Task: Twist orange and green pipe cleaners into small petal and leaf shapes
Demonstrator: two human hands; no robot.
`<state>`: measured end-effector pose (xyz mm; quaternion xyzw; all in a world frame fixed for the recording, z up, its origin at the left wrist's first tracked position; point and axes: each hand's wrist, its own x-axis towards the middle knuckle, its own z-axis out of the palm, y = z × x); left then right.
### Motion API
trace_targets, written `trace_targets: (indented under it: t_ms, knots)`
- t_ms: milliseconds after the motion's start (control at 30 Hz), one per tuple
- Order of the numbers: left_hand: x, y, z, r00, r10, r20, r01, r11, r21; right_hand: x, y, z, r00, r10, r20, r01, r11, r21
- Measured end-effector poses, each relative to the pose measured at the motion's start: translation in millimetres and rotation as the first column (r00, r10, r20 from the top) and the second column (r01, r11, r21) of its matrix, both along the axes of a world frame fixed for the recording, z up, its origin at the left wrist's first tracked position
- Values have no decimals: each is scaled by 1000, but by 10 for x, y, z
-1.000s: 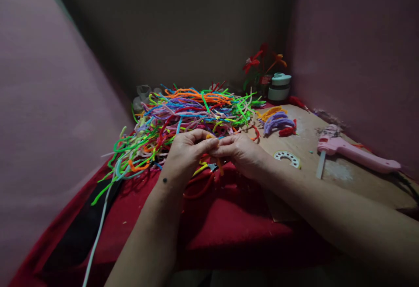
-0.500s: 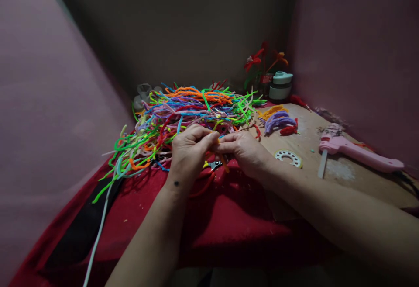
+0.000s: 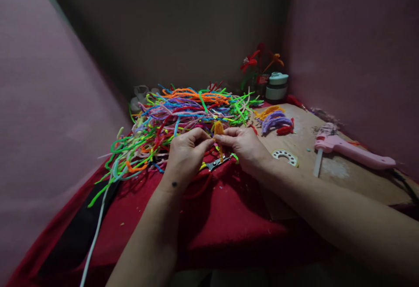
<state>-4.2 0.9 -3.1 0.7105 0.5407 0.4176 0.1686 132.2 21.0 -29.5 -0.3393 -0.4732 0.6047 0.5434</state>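
An orange-yellow pipe cleaner (image 3: 218,128), bent into a loop with a tail hanging down, stands upright between my hands. My left hand (image 3: 186,151) pinches it low on its left side, thumb against forefinger. From the right, my right hand (image 3: 244,145) grips the same piece between thumb and fingers. The exact contact points are partly covered by the fingertips. Just below lie pliers or cutters (image 3: 216,163) with a metal head and a yellow grip. Behind my hands spreads a big heap of coloured pipe cleaners (image 3: 193,108).
On a brown board (image 3: 304,121) at right lie a pink hot glue gun (image 3: 353,149), a white ring with holes (image 3: 285,157), and purple bent pieces (image 3: 274,122). A mint-lidded jar (image 3: 277,87) and red flowers (image 3: 250,61) stand behind. A white cord (image 3: 98,230) crosses the red cloth (image 3: 229,221).
The orange-yellow pipe cleaner now shows as a raised loop above my fingertips, where before it was mostly covered. My hands have moved slightly apart, uncovering more of the cutters.
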Motion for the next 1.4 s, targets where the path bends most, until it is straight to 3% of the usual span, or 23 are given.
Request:
trace_targets:
  t_ms: [67,133,300,500,633,767,933,1167,1400]
  knots:
    - [35,-8,-61,998,50,-36,-45,990,137,-6,0,-12,999,-46,1,46,999,9]
    - [68,-19,-93,998,62,3,-62,985,160,-12,-10,-4,998,-67,-8,67,998,5]
    - [90,-33,-15,943,1,333,39,993,-113,-22,-49,65,998,-49,-44,48,998,-37]
    - [30,24,15,803,28,595,60,990,-127,6,62,35,975,-64,-213,36,990,-134]
    - [88,14,-28,886,-28,463,172,947,-272,14,91,7,958,-23,-285,-11,993,-119]
    - [123,-14,-23,884,-30,466,210,917,-338,17,51,22,968,33,-250,-51,996,-68]
    - [90,-23,5,878,-41,477,229,911,-343,36,46,53,977,27,-212,-40,997,-58]
    - [128,-51,32,895,-32,445,205,916,-345,42,81,24,997,4,-83,0,999,51]
    - [143,-10,-77,966,-98,238,161,952,-260,25,123,-37,998,-27,-65,31,997,75]
